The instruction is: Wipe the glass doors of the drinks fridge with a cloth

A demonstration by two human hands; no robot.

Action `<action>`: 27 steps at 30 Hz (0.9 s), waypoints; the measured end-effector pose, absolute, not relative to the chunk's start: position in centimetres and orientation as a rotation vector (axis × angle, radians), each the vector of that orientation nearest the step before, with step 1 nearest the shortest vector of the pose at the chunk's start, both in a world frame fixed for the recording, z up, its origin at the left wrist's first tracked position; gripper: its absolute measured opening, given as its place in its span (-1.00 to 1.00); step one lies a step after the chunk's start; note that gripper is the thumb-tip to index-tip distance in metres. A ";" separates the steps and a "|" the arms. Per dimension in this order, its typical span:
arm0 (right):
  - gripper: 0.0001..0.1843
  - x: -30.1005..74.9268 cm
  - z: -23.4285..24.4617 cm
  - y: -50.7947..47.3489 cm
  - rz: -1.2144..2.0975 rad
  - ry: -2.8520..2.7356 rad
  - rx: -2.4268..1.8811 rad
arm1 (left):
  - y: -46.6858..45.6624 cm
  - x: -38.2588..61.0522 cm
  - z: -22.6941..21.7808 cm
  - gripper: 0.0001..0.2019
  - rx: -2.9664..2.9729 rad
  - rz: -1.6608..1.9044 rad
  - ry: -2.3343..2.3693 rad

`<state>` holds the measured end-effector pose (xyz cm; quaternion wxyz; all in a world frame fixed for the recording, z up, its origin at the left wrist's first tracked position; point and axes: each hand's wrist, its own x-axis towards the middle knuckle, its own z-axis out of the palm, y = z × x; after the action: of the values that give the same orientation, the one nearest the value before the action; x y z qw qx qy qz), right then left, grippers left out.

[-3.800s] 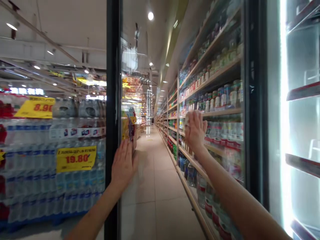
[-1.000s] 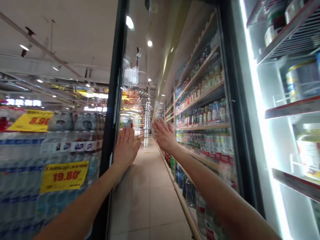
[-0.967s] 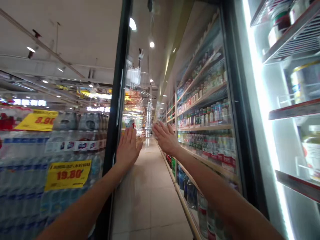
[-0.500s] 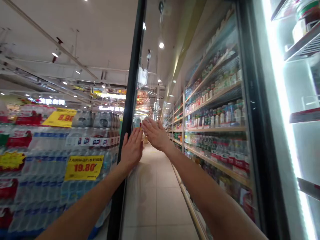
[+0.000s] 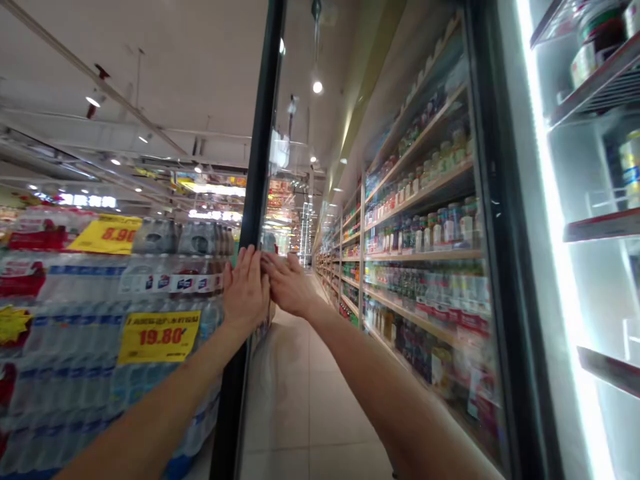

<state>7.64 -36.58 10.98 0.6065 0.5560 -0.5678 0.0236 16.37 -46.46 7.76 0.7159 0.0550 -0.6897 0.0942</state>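
A glass cooler door stands swung open in front of me, its black frame (image 5: 260,133) running down the middle left. My left hand (image 5: 246,287) lies flat over this upright, fingers stretched upward and the thumb apart. Beside it, my right hand (image 5: 291,283) reaches across the glass (image 5: 320,373), with its slightly bent fingers pointing left and their tips by the left hand's fingers. Both hands look open. Whether anything thin lies beneath the right fingers is hidden from me.
Stacked packs of bottled water (image 5: 80,333) with yellow price signs (image 5: 159,337) stand left of the door. A lit cooler with shelves (image 5: 605,223) and jars (image 5: 603,37) opens at right. Shelves of bottles (image 5: 425,233) and a tiled aisle floor (image 5: 285,427) show in the glass.
Both hands have moved left; the right fingers have come from the glass to the frame edge, close against the left hand. The view has turned slightly, showing more of the cooler.
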 end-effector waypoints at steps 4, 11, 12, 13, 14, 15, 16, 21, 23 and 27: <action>-0.47 4.9 11.5 -31.7 0.206 -1.414 1.074 | -46.7 16.3 7.6 -0.49 0.106 0.213 -1.543; -0.39 1.7 10.6 -23.9 0.461 -1.481 0.631 | -44.5 14.1 7.5 -0.45 0.056 0.234 -1.582; -0.39 1.7 9.9 -24.0 0.358 -1.468 0.740 | -43.8 13.5 7.4 -0.45 0.047 0.236 -1.600; -0.40 1.8 9.1 -24.1 0.262 -1.449 0.838 | -43.1 12.9 7.3 -0.45 0.036 0.237 -1.617; -0.40 1.6 8.5 -24.1 0.201 -1.433 0.897 | -42.5 12.3 7.2 -0.45 0.025 0.238 -1.636; -0.41 1.4 8.2 -23.7 0.191 -1.429 0.902 | -41.9 11.8 7.0 -0.45 0.012 0.241 -1.652; -0.42 1.0 8.0 -23.0 0.241 -1.437 0.843 | -41.5 11.3 6.8 -0.45 0.000 0.244 -1.665; -0.39 -1.4 7.8 -18.7 0.700 -1.434 0.290 | -40.8 9.9 5.9 -0.44 -0.017 0.208 -1.688; -0.38 -1.4 6.9 -18.3 0.646 -1.438 0.337 | -40.9 9.7 5.7 -0.43 -0.018 0.194 -1.683; -0.39 -1.6 4.7 -17.6 0.301 -1.487 0.685 | -41.1 9.6 5.6 -0.40 -0.021 0.196 -1.676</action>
<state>-1.61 -17.56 4.73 0.6732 0.3042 -0.6606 0.1337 9.58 -41.08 5.62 0.6648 -0.0093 -0.7419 0.0868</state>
